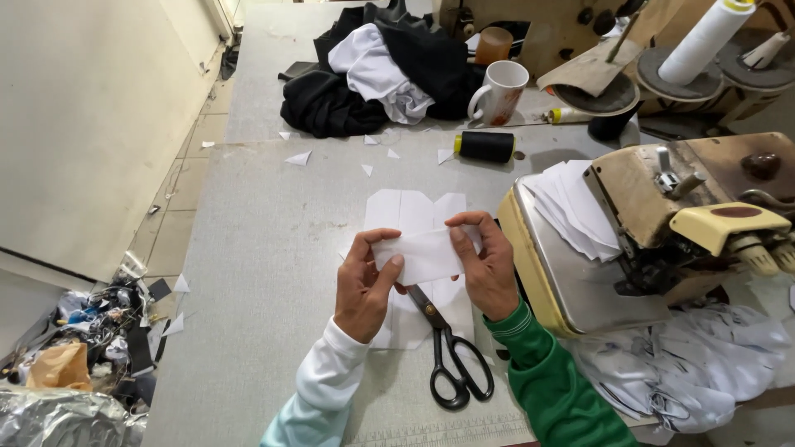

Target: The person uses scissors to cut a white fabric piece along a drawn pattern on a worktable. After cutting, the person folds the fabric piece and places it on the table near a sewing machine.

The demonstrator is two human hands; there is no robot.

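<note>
We are pinching a white fabric piece between our left hand and right hand, holding it above the black scissors.

My grey worktable runs beside a cream wall; tiled floor between them is littered with scraps, a junk heap at my left, under soft even light

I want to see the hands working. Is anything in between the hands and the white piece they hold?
No. The left hand and right hand both pinch the white fabric piece directly, above the scissors lying on the table.
</note>
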